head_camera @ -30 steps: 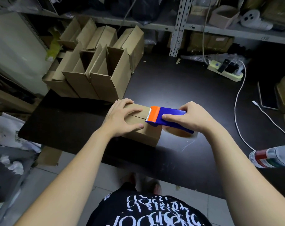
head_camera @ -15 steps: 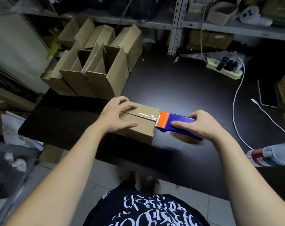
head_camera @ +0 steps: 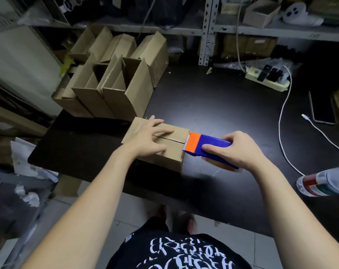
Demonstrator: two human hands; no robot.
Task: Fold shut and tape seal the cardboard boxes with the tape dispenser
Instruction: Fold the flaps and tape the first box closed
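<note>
A small cardboard box [head_camera: 172,158] lies near the front edge of the black table [head_camera: 213,113], its flaps folded shut with the seam running left to right. My left hand [head_camera: 147,138] presses flat on its top, fingers spread. My right hand [head_camera: 236,150] grips a blue tape dispenser [head_camera: 213,146] with an orange head [head_camera: 193,142]. The orange head sits at the box's right edge, on the end of the seam. Several open cardboard boxes [head_camera: 114,88] stand at the table's back left.
A power strip [head_camera: 267,80] with plugs and a white cable [head_camera: 283,117] lie at the back right. A phone or tablet [head_camera: 322,107] rests at the right edge. A plastic bottle [head_camera: 323,183] lies front right. Metal shelving [head_camera: 207,30] stands behind the table.
The dispenser has been drawn rightward along the seam, from the middle of the box top to its right edge. My left hand has stayed pressed on the box.
</note>
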